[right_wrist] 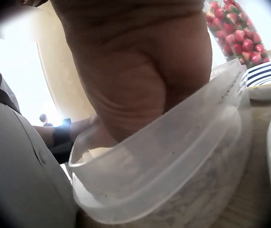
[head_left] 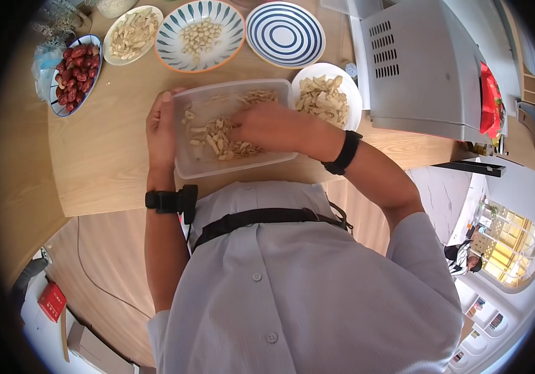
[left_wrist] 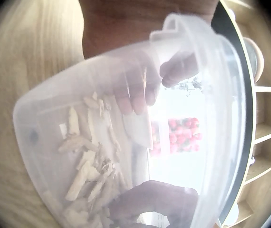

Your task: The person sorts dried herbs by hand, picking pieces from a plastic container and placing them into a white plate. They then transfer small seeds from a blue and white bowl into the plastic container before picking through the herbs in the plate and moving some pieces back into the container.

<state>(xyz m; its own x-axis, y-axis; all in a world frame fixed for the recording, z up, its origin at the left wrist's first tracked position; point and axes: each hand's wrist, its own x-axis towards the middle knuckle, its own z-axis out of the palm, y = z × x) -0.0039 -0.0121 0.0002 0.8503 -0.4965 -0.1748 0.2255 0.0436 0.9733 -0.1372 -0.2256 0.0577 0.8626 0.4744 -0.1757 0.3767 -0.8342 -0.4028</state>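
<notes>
A translucent plastic container point(head_left: 183, 153) stands near the table's front edge, with pale dried slices point(head_left: 221, 138) loose on its bottom. At its left end my left hand point(head_left: 161, 128) holds the wall; its fingers show through the plastic in the left wrist view. My right hand point(head_left: 274, 128) reaches over the right rim into the container. Its fingers bend down among the slices, seen blurred through the wall in the left wrist view. I cannot tell if they pinch any. In the right wrist view the back of this hand covers the container's inside.
Behind stand an oval dish of red dates point(head_left: 78, 78), a plate of pale slices point(head_left: 131, 34), a plate of whitish pieces point(head_left: 168, 53) and a blue-ringed plate point(head_left: 286, 34). A white plate point(head_left: 355, 87) of slices touches the container's right side. A grey appliance point(head_left: 417, 68) stands right.
</notes>
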